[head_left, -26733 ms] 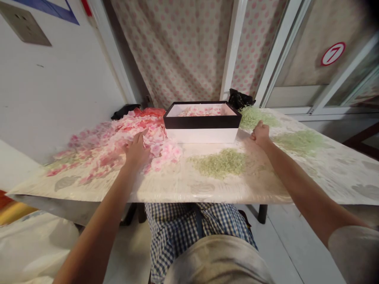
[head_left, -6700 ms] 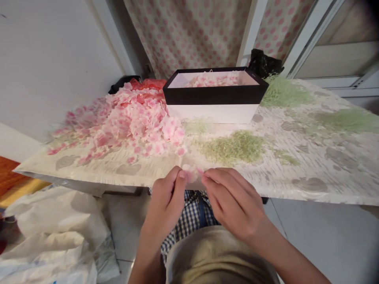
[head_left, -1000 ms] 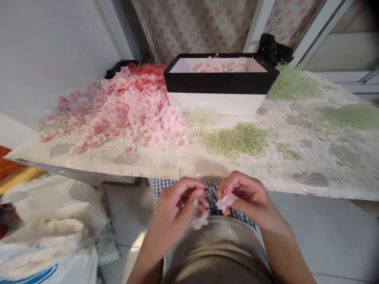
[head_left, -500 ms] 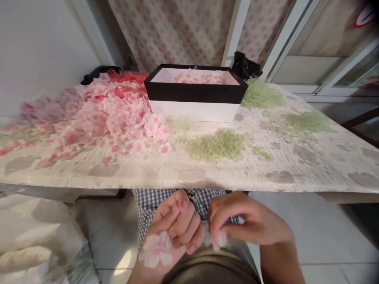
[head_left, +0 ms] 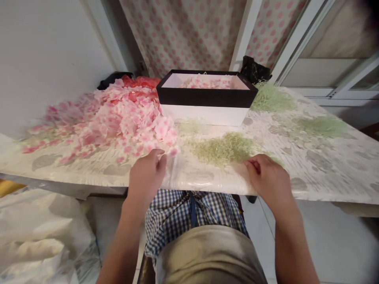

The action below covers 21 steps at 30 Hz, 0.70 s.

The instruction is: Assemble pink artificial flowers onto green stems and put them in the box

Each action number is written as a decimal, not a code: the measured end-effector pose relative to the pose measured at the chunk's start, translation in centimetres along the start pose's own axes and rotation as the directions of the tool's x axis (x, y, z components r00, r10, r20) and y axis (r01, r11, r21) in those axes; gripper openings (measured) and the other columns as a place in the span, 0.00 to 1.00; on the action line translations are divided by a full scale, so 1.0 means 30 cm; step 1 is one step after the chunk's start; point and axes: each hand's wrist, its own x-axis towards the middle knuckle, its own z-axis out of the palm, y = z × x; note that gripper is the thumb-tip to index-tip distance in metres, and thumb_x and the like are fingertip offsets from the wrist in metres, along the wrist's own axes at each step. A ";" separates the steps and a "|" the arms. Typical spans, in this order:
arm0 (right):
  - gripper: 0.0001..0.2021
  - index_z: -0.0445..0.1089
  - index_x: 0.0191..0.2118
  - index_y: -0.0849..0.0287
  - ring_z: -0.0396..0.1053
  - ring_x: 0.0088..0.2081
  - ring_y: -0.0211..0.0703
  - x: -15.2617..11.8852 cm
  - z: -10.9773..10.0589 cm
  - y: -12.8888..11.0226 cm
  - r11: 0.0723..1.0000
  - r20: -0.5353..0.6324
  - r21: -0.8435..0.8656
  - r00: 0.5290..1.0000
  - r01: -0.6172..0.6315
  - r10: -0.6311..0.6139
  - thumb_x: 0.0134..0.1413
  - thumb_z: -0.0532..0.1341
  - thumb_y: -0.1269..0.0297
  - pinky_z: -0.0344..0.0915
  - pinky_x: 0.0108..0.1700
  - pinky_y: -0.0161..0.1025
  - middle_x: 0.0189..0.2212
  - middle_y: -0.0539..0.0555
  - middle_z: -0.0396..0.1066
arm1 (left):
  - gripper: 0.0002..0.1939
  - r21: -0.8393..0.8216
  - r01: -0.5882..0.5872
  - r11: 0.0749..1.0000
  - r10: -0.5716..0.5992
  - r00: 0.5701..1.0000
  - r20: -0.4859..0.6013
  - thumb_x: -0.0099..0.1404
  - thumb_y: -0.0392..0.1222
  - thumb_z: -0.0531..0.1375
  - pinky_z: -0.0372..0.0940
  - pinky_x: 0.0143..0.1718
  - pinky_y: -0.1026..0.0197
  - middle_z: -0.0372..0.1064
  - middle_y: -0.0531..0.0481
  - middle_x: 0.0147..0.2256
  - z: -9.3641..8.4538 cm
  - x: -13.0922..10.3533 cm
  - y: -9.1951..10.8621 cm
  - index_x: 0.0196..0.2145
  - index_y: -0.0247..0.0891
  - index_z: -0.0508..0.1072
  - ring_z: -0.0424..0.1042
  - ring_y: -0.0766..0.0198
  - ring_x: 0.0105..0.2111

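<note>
My left hand (head_left: 148,171) is over the table's front edge, beside the near end of a heap of pink-and-white artificial flower petals (head_left: 124,118). Its index finger and thumb are apart, with a small petal piece (head_left: 173,152) just past the fingertips; the other fingers are mostly hidden. My right hand (head_left: 268,173) has its thumb and fingers pinched together at the right edge of a loose pile of fine green sprigs (head_left: 223,148). Anything within that pinch is too small to make out.
A black-rimmed white box (head_left: 207,98) holding pink petals stands at the back. More green sprigs lie in a bunch (head_left: 272,96) beside it and a patch (head_left: 324,126) farther right. A black plastic bag (head_left: 255,71) sits behind. White sacking (head_left: 38,221) fills the lower left.
Both hands have risen from over my lap to the tabletop and moved apart. The petal flowers seen at my left wrist and right fingers are no longer visible there.
</note>
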 end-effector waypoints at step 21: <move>0.10 0.76 0.41 0.55 0.69 0.23 0.39 -0.016 -0.010 0.031 0.708 0.017 0.671 0.959 -0.219 0.281 0.54 0.63 0.60 0.68 0.25 0.38 0.33 0.55 0.77 | 0.14 -0.198 0.131 0.971 -0.123 0.991 0.054 0.65 0.49 0.49 0.51 0.27 0.60 0.62 0.55 0.17 0.036 0.038 -0.002 0.25 0.41 0.62 0.66 0.59 0.25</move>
